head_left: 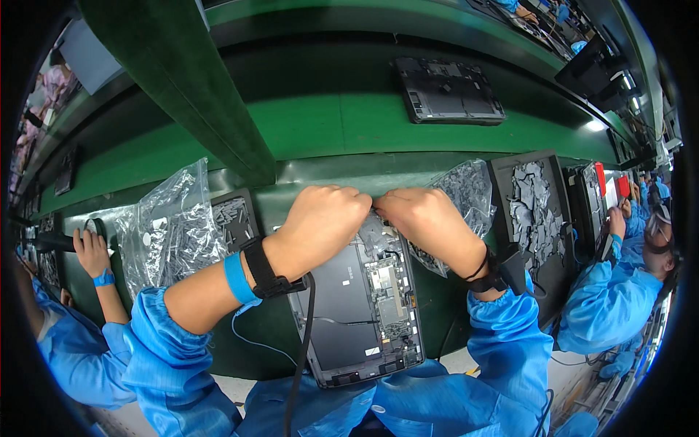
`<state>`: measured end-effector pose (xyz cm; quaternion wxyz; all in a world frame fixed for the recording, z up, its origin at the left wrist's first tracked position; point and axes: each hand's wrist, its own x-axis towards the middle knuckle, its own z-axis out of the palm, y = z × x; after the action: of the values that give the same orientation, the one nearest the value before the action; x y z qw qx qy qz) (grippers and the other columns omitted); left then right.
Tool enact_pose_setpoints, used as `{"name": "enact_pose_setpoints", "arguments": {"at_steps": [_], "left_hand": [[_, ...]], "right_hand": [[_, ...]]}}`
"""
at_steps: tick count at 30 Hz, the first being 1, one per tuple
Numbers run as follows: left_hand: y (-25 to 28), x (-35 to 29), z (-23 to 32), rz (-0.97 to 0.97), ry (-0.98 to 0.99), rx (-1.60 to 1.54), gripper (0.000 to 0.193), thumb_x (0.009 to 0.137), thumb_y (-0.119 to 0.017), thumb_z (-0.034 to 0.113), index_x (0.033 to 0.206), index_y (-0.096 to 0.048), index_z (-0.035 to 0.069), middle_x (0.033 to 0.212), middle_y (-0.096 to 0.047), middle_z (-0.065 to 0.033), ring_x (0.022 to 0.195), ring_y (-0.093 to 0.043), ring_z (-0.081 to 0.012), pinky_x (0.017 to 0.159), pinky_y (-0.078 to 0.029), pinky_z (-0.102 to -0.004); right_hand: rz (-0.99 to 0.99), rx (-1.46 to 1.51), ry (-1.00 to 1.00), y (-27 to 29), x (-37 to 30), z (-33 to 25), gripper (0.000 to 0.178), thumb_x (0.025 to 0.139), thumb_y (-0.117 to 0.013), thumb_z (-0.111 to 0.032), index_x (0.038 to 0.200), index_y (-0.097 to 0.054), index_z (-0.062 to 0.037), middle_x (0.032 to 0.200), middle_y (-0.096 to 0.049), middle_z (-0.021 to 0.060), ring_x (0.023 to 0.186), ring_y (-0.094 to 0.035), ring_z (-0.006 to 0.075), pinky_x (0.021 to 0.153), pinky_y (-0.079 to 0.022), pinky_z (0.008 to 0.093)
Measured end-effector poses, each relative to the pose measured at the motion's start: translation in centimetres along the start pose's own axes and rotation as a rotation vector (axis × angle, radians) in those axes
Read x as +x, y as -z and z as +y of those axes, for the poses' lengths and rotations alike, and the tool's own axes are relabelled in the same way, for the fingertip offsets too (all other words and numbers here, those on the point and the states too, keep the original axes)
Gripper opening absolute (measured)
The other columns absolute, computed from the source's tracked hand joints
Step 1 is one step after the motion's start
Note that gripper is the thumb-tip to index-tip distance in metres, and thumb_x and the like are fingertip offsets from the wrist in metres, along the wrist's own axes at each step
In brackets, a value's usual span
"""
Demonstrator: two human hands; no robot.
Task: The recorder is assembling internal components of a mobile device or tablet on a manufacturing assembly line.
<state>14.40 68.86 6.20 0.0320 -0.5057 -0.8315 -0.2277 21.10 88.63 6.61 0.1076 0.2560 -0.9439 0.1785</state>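
Observation:
An opened tablet [342, 306] lies at the bench's near edge in front of me, its dark battery area on the left and its circuit board [389, 295] on the right. Over its far edge, my left hand [324, 218] and my right hand [422, 215] meet, fingertips nearly touching. Both are closed in a pinch; whatever they hold is too small or hidden to name. Just below the fingertips, a grey irregular sheet piece [376, 237] covers the board's upper end. A blue wrist strap [238, 278] with a cord is on my left wrist, beside a black band.
Left stands a clear bag [175, 237] of small dark parts beside a tray [251, 211]. Right are another bag [470, 189] and a dark foam tray [561, 197] of grey pieces. Another opened tablet [448, 91] lies on the green belt. Co-workers in blue sit on both sides.

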Motion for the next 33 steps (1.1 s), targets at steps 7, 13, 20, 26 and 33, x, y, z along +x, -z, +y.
{"name": "enact_pose_setpoints", "arguments": {"at_steps": [7,13,20,26,33], "left_hand": [[-0.2,-0.4,-0.1,0.009,-0.01,0.015,0.014,0.08,-0.067,0.014,0.071,-0.061,0.005,0.068,-0.061,-0.0109,0.067,-0.064,-0.0313,0.06,-0.051,-0.0421],[-0.1,-0.1,0.0,0.014,-0.04,0.011,0.015,0.08,-0.067,0.012,0.069,-0.06,0.005,0.067,-0.061,-0.0105,0.065,-0.063,-0.0309,0.059,-0.052,-0.0419],[-0.3,-0.1,0.0,0.015,-0.063,0.044,0.016,0.08,-0.066,0.013,0.068,-0.059,0.005,0.066,-0.061,-0.0103,0.063,-0.063,-0.03,0.058,-0.052,-0.0414],[0.0,0.3,0.6,-0.056,-0.115,0.157,0.003,0.07,-0.062,0.004,0.071,-0.06,0.003,0.071,-0.065,-0.0111,0.069,-0.067,-0.0277,0.059,-0.055,-0.0367],[-0.4,0.0,0.0,0.024,-0.167,0.137,0.008,0.07,-0.063,0.009,0.067,-0.057,0.006,0.064,-0.058,-0.0078,0.06,-0.063,-0.0266,0.054,-0.052,-0.0376]], "right_hand": [[-0.038,-0.077,0.037,0.4,0.0,-0.3,0.009,0.074,-0.063,-0.01,0.08,-0.058,-0.0055,0.079,-0.059,0.008,0.075,-0.064,0.0261,0.063,-0.052,0.0382],[0.003,-0.101,0.046,0.5,0.0,-0.5,0.008,0.075,-0.062,-0.011,0.077,-0.055,-0.0069,0.076,-0.058,0.0066,0.073,-0.064,0.0238,0.061,-0.052,0.0362],[0.005,-0.254,0.013,0.1,0.0,-1.3,0.008,0.074,-0.061,-0.011,0.074,-0.053,-0.0085,0.07,-0.056,0.0046,0.067,-0.063,0.021,0.055,-0.05,0.0347],[0.008,-0.267,0.006,0.2,0.2,-1.7,0.008,0.073,-0.061,-0.011,0.074,-0.053,-0.0085,0.07,-0.056,0.0044,0.066,-0.062,0.0209,0.056,-0.05,0.0338],[0.046,-0.225,0.016,-0.1,-0.1,-1.3,0.009,0.073,-0.061,-0.011,0.073,-0.053,-0.0085,0.069,-0.055,0.0044,0.067,-0.062,0.0212,0.059,-0.05,0.0339]]}}
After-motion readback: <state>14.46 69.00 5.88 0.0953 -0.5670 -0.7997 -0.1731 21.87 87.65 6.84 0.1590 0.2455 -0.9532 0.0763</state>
